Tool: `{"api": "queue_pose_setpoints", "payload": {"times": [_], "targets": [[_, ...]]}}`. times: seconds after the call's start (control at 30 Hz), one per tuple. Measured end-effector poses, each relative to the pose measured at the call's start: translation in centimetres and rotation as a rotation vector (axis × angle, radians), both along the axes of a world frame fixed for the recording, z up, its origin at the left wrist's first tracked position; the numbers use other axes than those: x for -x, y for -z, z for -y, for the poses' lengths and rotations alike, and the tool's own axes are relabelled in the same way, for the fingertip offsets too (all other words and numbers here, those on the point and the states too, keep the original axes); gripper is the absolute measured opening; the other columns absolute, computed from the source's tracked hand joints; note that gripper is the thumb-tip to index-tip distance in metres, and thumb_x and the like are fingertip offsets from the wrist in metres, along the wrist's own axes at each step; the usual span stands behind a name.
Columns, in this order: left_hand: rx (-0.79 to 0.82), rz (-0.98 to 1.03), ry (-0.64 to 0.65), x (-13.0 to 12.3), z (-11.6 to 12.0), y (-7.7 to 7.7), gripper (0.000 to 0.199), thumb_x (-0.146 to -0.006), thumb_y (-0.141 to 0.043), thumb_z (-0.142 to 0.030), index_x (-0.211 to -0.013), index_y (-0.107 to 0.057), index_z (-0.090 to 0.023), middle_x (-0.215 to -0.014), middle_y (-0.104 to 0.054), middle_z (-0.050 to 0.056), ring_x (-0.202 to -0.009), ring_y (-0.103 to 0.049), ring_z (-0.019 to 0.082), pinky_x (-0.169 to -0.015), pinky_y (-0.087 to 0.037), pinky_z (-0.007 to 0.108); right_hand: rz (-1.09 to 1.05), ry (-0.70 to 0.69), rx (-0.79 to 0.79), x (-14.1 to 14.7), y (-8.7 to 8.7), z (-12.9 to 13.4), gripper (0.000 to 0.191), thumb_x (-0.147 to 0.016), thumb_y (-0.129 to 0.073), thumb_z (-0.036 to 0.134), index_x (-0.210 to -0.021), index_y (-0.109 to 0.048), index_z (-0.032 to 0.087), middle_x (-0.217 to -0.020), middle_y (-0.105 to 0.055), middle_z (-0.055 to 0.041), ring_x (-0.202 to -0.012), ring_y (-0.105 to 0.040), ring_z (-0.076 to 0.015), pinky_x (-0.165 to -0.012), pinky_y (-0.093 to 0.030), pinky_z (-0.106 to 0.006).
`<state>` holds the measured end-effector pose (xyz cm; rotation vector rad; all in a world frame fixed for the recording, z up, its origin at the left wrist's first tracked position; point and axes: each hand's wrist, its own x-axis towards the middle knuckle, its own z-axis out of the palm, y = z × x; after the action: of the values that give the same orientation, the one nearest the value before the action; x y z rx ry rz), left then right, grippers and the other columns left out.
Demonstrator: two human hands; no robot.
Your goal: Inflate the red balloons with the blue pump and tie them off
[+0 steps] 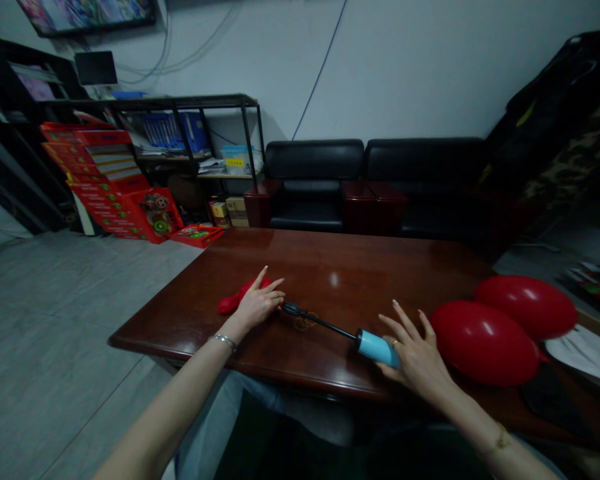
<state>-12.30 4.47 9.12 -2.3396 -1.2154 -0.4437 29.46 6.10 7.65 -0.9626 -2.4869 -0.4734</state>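
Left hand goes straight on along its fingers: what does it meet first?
Left hand likely meets the left black armchair, past the far edge of the wooden table; depth is unclear.

Ok so the table (360,267) was shiny reddish-brown wood. Two fat red balloons (485,343) sat on it. Left of those balloons lay some thin tan loops (304,323), and even farther left, a limp red thing (229,305).

– what sort of place are we looking at?
– an office, we'd say: we see a monitor (96,68) at upper left, and blue binders (175,131) on the shelving (220,101) to its right.
– and we find black armchairs (315,160) across the upper middle, behind a polished table (355,260).
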Motion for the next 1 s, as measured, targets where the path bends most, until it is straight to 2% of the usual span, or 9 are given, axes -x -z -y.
{"api": "queue_pose_setpoints", "payload": {"times": [0.13,0.37,0.47,0.57,0.67,0.87,1.0], "targets": [[-0.024,-0.012,0.014,-1.2,0.2,-0.3,0.027,-0.098,-0.046,-0.017,-0.092,-0.073,-0.020,-0.107,-0.076,0.002,-0.132,-0.053,0.022,-0.122,0.012,0.059,-0.028,-0.005,-0.021,0.0,-0.2,-0.2,0.017,-0.072,-0.066,0.036,-0.078,-0.071,0.021,-0.138,-0.060,-0.0071,-0.145,-0.030,-0.0347,-0.120,-0.007,-0.063],[-0.037,-0.040,0.038,-6.9,-0.4,-1.4,0.026,-0.098,-0.045,-0.014,-0.095,-0.071,-0.019,-0.111,-0.074,0.001,-0.136,-0.048,0.020,-0.123,0.011,0.058,-0.107,-0.033,-0.020,5.0,-0.9,0.0,0.014,-0.070,-0.067,0.032,-0.079,-0.070,0.021,-0.138,-0.059,-0.0052,-0.146,-0.029,-0.0326,-0.120,-0.007,-0.060],[-0.015,-0.067,0.054,-7.8,-0.5,-1.1,0.026,-0.097,-0.046,-0.012,-0.096,-0.071,-0.019,-0.110,-0.075,0.001,-0.136,-0.048,0.021,-0.123,0.010,0.058,-0.112,-0.019,-0.018,6.3,-1.0,0.3,0.016,-0.070,-0.068,0.033,-0.079,-0.071,0.021,-0.138,-0.059,-0.0071,-0.146,-0.027,-0.0337,-0.120,-0.007,-0.061],[-0.021,-0.057,0.073,-7.3,-0.8,-0.2,0.025,-0.097,-0.048,-0.014,-0.093,-0.072,-0.020,-0.106,-0.076,0.000,-0.133,-0.052,0.022,-0.123,0.011,0.059,-0.092,-0.012,-0.011,5.9,-0.8,0.5,0.019,-0.070,-0.069,0.037,-0.079,-0.071,0.021,-0.138,-0.059,-0.0086,-0.146,-0.027,-0.0349,-0.119,-0.008,-0.063],[-0.030,-0.031,0.099,-6.0,-0.9,0.4,0.024,-0.097,-0.050,-0.017,-0.091,-0.073,-0.021,-0.104,-0.076,-0.001,-0.131,-0.054,0.021,-0.123,0.009,0.058,-0.062,-0.017,-0.005,4.3,-0.3,0.6,0.022,-0.071,-0.069,0.039,-0.082,-0.071,0.020,-0.138,-0.059,-0.0084,-0.146,-0.026,-0.0342,-0.119,-0.009,-0.062],[0.013,-0.004,0.038,-3.0,-0.3,-0.3,0.027,-0.097,-0.047,-0.016,-0.095,-0.073,-0.023,-0.104,-0.076,0.000,-0.128,-0.056,0.021,-0.122,0.010,0.059,-0.053,0.005,-0.015,-0.2,0.7,0.8,0.023,-0.074,-0.066,0.041,-0.085,-0.071,0.021,-0.138,-0.059,-0.0076,-0.146,-0.028,-0.0342,-0.119,-0.009,-0.063],[0.015,0.002,0.026,-2.5,0.1,-0.5,0.026,-0.096,-0.048,-0.016,-0.094,-0.073,-0.021,-0.106,-0.076,0.002,-0.129,-0.055,0.022,-0.122,0.011,0.058,-0.070,0.005,-0.005,-1.9,0.9,0.1,0.022,-0.075,-0.063,0.039,-0.086,-0.072,0.021,-0.138,-0.060,-0.0069,-0.145,-0.031,-0.0342,-0.119,-0.009,-0.064]]}}
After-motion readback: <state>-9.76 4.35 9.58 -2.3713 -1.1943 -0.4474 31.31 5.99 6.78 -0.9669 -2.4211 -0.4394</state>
